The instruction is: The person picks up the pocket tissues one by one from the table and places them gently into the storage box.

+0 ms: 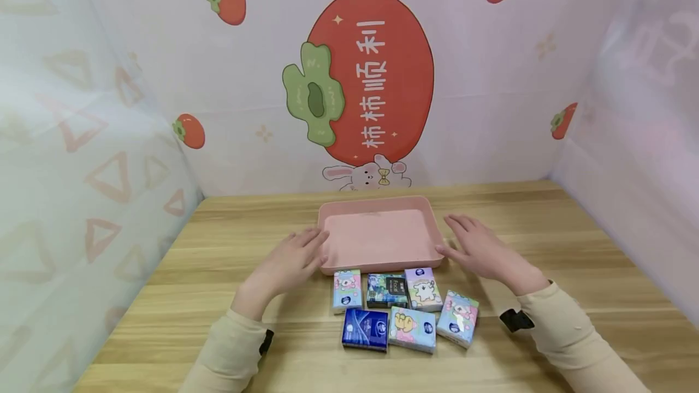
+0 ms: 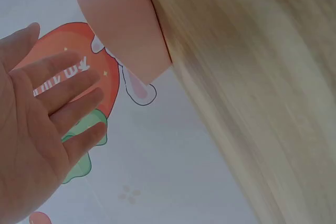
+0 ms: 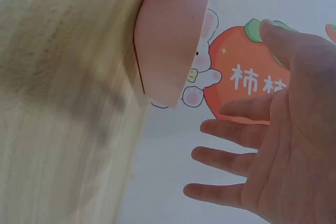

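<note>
A shallow pink tray (image 1: 382,238) lies on the table, its inside bare. My left hand (image 1: 289,262) is by its left side and my right hand (image 1: 480,250) by its right, both with fingers extended and nothing held. Both wrist views show a spread palm near the tray's side wall (image 2: 121,19). Several small tissue packs are in front of the tray: a dark blue pack (image 1: 366,329), a "Focal" pack (image 1: 386,291), a purple pack (image 1: 423,290), a duck-printed pack (image 1: 412,328), and light blue and pink packs at left (image 1: 347,290) and right (image 1: 458,318).
A wooden table (image 1: 218,296) carries everything. Behind it hangs a white backdrop (image 1: 262,156) with a large persimmon print (image 1: 404,77). Patterned cloth walls close in the left (image 1: 98,199) and right (image 1: 644,187) sides.
</note>
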`<action>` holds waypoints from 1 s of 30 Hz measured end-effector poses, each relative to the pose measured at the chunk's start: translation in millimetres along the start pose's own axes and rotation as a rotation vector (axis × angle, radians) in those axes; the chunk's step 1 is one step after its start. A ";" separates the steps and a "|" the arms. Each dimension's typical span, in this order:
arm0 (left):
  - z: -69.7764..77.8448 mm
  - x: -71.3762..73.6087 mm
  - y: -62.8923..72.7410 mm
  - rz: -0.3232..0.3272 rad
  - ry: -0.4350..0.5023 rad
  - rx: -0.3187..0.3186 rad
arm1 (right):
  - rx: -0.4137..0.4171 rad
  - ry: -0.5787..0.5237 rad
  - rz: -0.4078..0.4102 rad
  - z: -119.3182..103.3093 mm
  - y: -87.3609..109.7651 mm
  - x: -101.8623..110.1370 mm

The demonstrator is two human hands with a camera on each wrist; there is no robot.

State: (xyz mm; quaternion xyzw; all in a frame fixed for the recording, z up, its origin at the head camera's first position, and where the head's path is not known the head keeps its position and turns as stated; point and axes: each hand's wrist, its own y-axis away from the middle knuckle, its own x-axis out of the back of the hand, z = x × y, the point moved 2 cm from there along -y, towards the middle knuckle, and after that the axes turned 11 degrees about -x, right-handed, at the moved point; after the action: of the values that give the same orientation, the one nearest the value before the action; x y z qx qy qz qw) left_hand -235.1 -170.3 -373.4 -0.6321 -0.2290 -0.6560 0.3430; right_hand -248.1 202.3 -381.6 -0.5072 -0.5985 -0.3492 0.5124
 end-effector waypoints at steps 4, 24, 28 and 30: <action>3.6 -3.3 2.7 -0.003 0.013 -0.017 | -0.003 -0.013 -0.015 1.8 6.3 2.1; 16.5 -5.4 9.9 -0.062 -0.027 -0.098 | -0.013 -0.024 -0.063 9.2 25.8 -2.1; 18.5 -6.0 12.6 -0.054 -0.037 -0.110 | -0.007 -0.025 -0.065 9.3 27.8 -4.2; 19.0 -6.7 13.5 -0.042 -0.042 -0.122 | -0.002 -0.028 -0.063 9.7 29.2 -5.2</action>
State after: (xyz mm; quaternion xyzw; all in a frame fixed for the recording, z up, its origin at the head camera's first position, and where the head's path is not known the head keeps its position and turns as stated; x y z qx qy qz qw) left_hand -212.5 -164.1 -379.9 -0.6605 -0.2086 -0.6625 0.2852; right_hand -222.6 217.2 -391.9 -0.4935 -0.6209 -0.3585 0.4924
